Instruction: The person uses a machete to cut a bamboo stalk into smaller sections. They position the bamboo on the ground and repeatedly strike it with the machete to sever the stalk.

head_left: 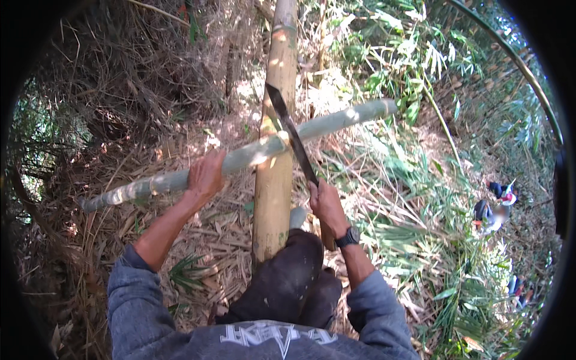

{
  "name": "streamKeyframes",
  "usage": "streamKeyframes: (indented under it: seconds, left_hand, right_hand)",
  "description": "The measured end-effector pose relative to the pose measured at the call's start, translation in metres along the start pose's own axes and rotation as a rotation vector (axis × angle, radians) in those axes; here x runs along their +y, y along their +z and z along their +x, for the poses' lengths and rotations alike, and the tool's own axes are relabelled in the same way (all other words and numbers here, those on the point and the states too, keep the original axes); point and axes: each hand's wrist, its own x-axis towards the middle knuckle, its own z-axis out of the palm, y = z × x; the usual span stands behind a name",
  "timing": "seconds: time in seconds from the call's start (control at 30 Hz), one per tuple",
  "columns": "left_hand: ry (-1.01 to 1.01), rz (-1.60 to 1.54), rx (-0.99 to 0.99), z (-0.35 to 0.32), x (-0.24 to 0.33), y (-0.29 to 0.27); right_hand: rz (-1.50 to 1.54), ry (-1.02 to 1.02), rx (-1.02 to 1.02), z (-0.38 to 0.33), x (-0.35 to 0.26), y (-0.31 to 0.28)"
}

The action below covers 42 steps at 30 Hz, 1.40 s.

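Many dry leaves (222, 240) and stalks cover the ground, with green foliage (444, 294) spread thickly along the right side. The person wears a grey-blue top (141, 303) and dark trousers (288, 276), the legs showing at the lower middle beside the near end of a thick tan bamboo pole (273, 204). That pole runs away from the person, up past the top edge of the view.

Across it lies a slimmer green bamboo pole (240, 157), slanting from the lower left to the upper right, with both ends reaching well beyond the tan one. A long, dark machete (303, 153) passes over the green pole at the crossing, its tip pointing away and to the left; from above, it is hard to tell whether the blade touches the bamboo. Off to the right, well apart, another person (483, 210) is among the plants.

Both hands are closed: the left hand (207, 174) grips the green pole left of the crossing, and the right hand (328, 207) is wrapped around the machete's handle. A dark watch (348, 237) sits on the right wrist.
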Motion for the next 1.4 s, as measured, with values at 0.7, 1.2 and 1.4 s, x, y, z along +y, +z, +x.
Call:
streamKeyframes:
  seconds: [0.7, 1.2, 1.4]
  left_hand:
    - [-0.019, -0.636, -0.747, 0.049, -0.034, -0.025]
    - [0.074, -0.29, -0.577, 0.032, -0.032, -0.045]
    - [-0.015, -0.384, -0.724, 0.036, -0.025, -0.055]
  right_hand:
    - [-0.085, 0.068, 0.039, 0.002, 0.016, 0.029]
    - [0.121, -0.132, 0.218, -0.011, -0.099, -0.055]
    - [0.013, -0.333, 0.369, -0.015, -0.067, -0.022]
